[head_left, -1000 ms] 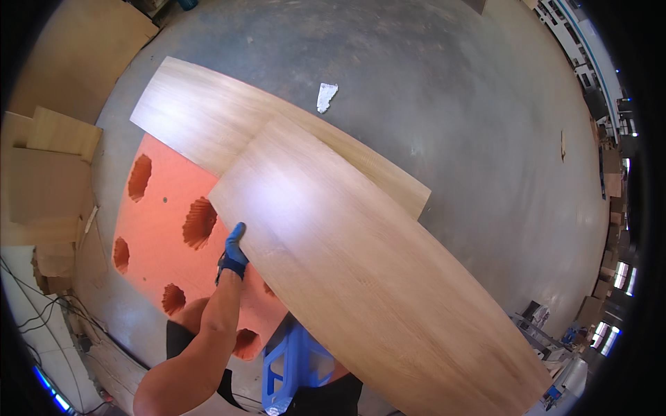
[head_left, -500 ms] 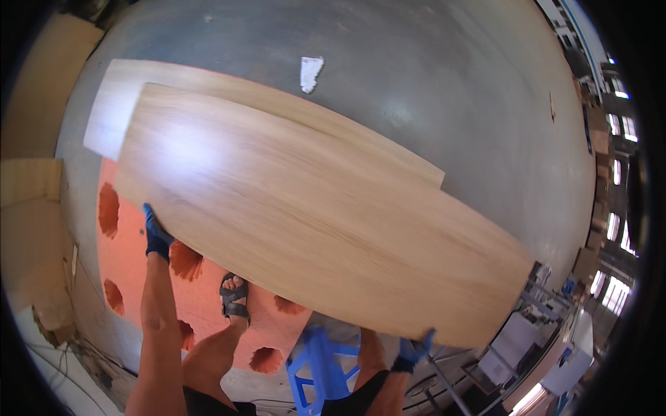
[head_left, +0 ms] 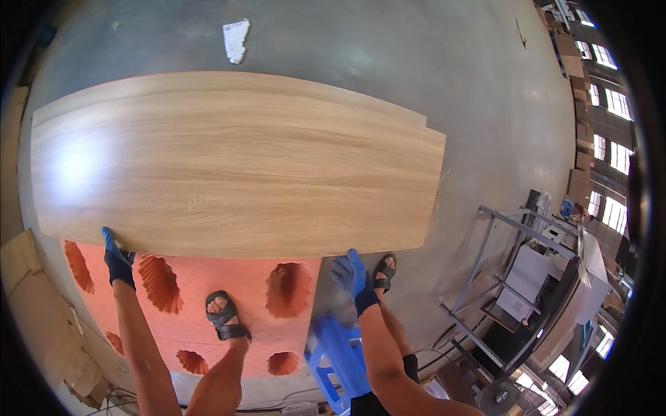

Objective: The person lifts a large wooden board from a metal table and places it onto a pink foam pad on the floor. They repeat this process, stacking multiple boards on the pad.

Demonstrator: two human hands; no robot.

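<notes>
The wood-grain board lies over a second board, beyond the orange slab's visible part. The left hand's fingers hold its near edge at left; the right hand's fingers spread loosely beside that edge, farther right.

Beyond the board's far edge the floor gives open passage, with a white scrap on it. Past its right end, floor runs on to a metal frame. At its near edge, room remains between left hand and right hand, over the pad, where one foot stands. Beside the pad's right edge, a stool obstructs.
</notes>
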